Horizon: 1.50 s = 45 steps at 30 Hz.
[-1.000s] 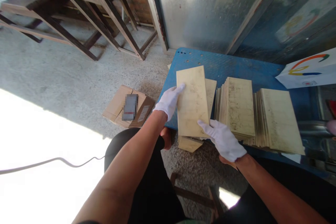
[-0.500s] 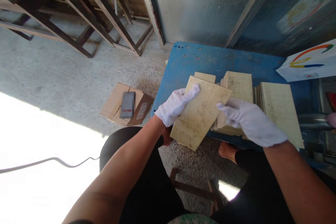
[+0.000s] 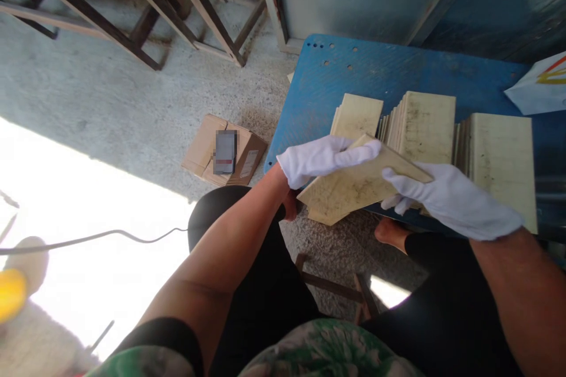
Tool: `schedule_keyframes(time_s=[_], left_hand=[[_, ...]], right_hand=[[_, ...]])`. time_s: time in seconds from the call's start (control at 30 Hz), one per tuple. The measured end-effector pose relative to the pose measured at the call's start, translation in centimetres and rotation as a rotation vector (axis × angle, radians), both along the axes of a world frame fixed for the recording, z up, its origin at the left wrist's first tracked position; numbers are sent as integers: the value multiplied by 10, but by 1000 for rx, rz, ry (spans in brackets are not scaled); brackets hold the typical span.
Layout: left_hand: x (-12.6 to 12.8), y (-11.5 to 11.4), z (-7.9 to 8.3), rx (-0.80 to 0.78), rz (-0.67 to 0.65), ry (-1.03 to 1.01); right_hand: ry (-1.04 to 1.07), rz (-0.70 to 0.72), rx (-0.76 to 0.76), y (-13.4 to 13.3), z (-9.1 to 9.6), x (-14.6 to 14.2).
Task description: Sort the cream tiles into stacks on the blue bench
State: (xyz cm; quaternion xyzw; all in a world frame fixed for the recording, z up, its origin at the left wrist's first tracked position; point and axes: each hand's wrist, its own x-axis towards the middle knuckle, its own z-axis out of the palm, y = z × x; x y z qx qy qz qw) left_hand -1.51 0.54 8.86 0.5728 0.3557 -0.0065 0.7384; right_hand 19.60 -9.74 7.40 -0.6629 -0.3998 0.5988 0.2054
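Two gloved hands share one pale rectangular panel [image 3: 354, 191], lifted clear of the blue counter [image 3: 380, 70] and tilted, its near end hanging out past the counter's front edge. The left hand [image 3: 322, 159] lies closed over the panel's upper left edge with its fingers stretched along the face; the right hand [image 3: 446, 200] grips the far right end, fingers on top, the thumb hidden beneath.

On the counter rest three groups of similar panels. A low stack [image 3: 358, 115] sits just behind the raised one, only a few pieces deep as far as can be seen. To its right a thicker stack [image 3: 427, 123] leans with its edges fanned, and a further stack [image 3: 502, 159] lies beside that, partly covered by the right wrist. Judging by this, the handling of panels is partway along: many pieces lie in the two thick stacks, few in the low one, and one is in the air. Which stack it belongs to cannot be told.

The held panel is thin, flat and stiff, cream to yellowish, with dark smudges and fine scratches across its face; the edges look cleanly cut.

A flattened cardboard box [image 3: 223, 150] lies on the concrete floor [image 3: 110, 100] to the left of the counter.
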Motion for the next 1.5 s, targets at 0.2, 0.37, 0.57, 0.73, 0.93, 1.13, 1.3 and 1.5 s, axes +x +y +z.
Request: schedule_keyframes(time_s=[0.2,0.37,0.57,0.73,0.93,1.13,1.3,1.5], left_hand=[[-1,13,-4,116,130,1],[3,15,-14,133,167,79],[4,16,-22,242,76,125],[6,17,-22,273,50,116],[6,16,-16,304,51,124],[10,13,-15,347,43,172],[12,9,-25,409,23,319],[17,7,-41,438,-65,545]], right_hand=[[-21,150,-160,-9,-11,-22],[1,224,-237,-33,-50,-52],[-43,278,-93,-75,-115,-82],[-133,240,-100,-101,-159,-90],[-120,227,-147,-116,-181,-90],[-151,201,-236,-104,-180,-90],[-276,386,-176,-87,-167,-93],[-553,556,-126,-75,-137,-97]])
